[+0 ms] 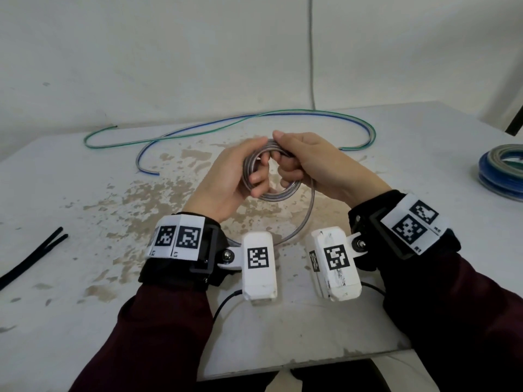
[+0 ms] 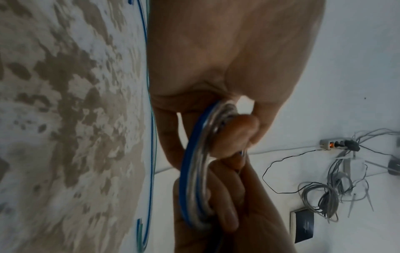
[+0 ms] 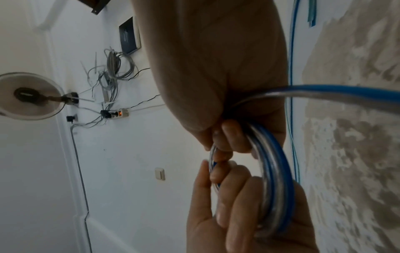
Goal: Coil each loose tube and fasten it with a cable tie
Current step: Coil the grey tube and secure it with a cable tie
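tube coil [image 1: 256,176]: clear with blue stripe, several loops, loose tail trailing | left hand [image 1: 226,179]: fingers curled through coil | right hand [image 1: 314,162]: pinching coil top

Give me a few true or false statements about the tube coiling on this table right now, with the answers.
1. Both hands hold the coiled tube. True: left hand and right hand grip it.
2. The black cable ties lie at the table's right edge. False: they lie at the left.
3. Two loose tubes lie uncoiled at the far side. True.
4. The finished coils sit between the hands. False: they sit at the right edge.
5. A cable tie is already round the held coil. False: none shows.
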Available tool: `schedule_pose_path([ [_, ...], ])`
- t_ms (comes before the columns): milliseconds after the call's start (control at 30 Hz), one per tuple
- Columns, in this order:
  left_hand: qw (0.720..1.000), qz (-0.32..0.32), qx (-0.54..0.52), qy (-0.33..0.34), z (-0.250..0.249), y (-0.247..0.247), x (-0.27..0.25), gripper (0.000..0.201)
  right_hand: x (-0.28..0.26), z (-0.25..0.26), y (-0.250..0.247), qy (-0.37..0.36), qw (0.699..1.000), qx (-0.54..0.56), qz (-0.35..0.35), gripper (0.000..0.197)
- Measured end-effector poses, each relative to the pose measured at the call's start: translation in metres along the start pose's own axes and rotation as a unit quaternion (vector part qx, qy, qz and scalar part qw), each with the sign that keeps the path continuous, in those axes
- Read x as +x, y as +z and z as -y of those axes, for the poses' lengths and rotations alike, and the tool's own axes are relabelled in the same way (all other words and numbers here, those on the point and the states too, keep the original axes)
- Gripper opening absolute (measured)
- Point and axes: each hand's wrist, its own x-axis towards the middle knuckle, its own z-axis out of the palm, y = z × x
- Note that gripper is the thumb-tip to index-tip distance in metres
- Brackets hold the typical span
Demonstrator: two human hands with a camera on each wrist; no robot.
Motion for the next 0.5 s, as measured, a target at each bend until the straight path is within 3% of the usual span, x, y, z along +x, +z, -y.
schedule_pose_path([
  [133,0.997,-0.020,0.058,0.053,0.0050,-0.0009,0.0027,0.036,0.0020,0.0007,-0.0007,0.018,1.000,0.012,-0.015,0.038],
  [367,0.993,-0.055,-0.071,0.079,0.0074,0.0021,0.0081,0.038,0.0032,0.0039,-0.0039,0.012,0.996,0.075,-0.056,0.036],
  [500,0.986,-0.081,-0.111,0.099,0.0060,-0.0006,0.0082,0.039,-0.0002,0.0017,-0.0055,0.008,0.997,0.082,0.001,0.039],
])
